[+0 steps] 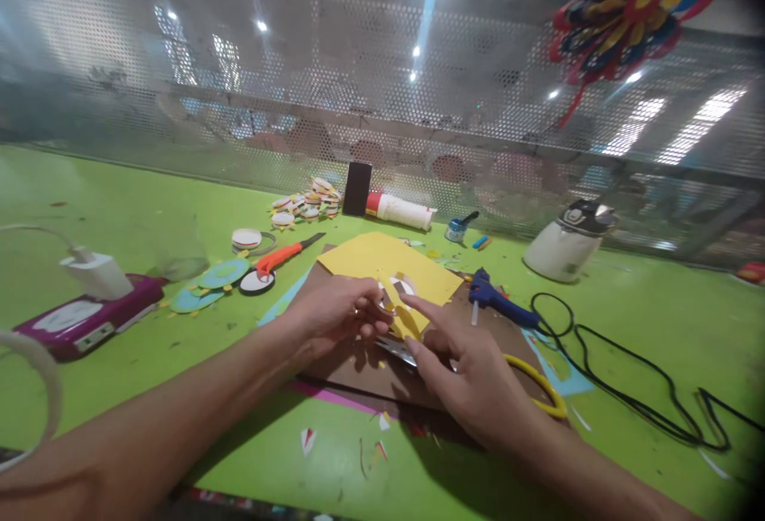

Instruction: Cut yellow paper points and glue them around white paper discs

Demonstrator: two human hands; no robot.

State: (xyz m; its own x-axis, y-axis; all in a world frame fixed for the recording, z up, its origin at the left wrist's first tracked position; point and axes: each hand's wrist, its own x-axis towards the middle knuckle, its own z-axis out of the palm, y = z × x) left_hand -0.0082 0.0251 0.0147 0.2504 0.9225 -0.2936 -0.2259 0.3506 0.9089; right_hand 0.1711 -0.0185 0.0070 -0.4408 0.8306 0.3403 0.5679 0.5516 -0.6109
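Observation:
My left hand (335, 310) is curled, its fingertips pinching a small white and yellow paper piece (394, 291) over a yellow sheet (382, 262). My right hand (472, 374) lies on the brown board (358, 366) with index finger and thumb stretched toward that same piece. Under my right hand lie scissors with a yellow handle (538, 384); the hand rests over them and I cannot tell whether it grips them.
A blue glue gun (496, 298) with a black cord (627, 381) lies to the right. An orange cutter (287, 254), paper discs (215, 278), a glue bottle (400, 210), a white pot (567, 246) and a pink box (89, 318) sit on the green table (119, 218). A mesh wall (358, 67) stands behind.

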